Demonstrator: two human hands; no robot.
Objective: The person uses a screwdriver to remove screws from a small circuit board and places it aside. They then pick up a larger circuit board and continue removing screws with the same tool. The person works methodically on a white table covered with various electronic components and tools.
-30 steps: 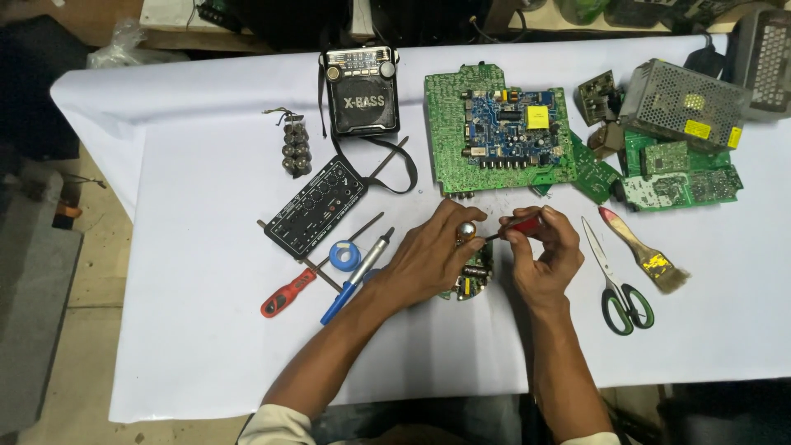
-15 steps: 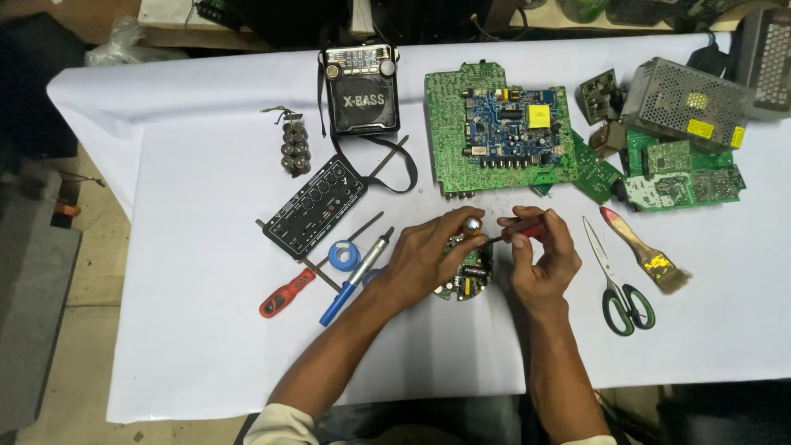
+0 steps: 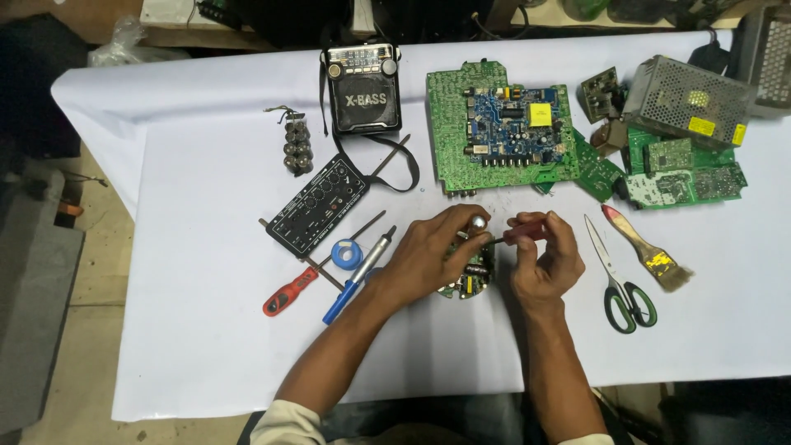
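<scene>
Right at the centre of the frame, the left hand (image 3: 441, 251) curls over a small round green circuit board (image 3: 468, 276), its fingers closed on the board's upper edge and holding it against the white-covered desk (image 3: 206, 148). Just beside it, the right hand (image 3: 548, 259) pinches one red-handled screwdriver (image 3: 521, 233), whose tip points left and meets the board near the left fingertips. Both forearms rise from the bottom edge and converge, wrists bent inward.

Left of the hands lie one roll of blue tape (image 3: 347, 254), one blue-handled soldering iron (image 3: 359, 264), a second red-handled screwdriver (image 3: 290, 290) and one black rectangular control panel (image 3: 317, 204). Further up sit one grey pack of battery cells (image 3: 297, 148) and one black portable radio (image 3: 363, 88) with a strap.

Right of the hands lie one pair of green-handled scissors (image 3: 620, 276) and one flat paintbrush with a red handle (image 3: 647, 249). In the upper middle rests one large green circuit board (image 3: 449, 132) with a smaller blue board (image 3: 511, 128) on top. At the upper right are several more green boards (image 3: 680, 169), overlapping so that I cannot count them exactly, and one perforated metal power supply box (image 3: 688, 99).
</scene>
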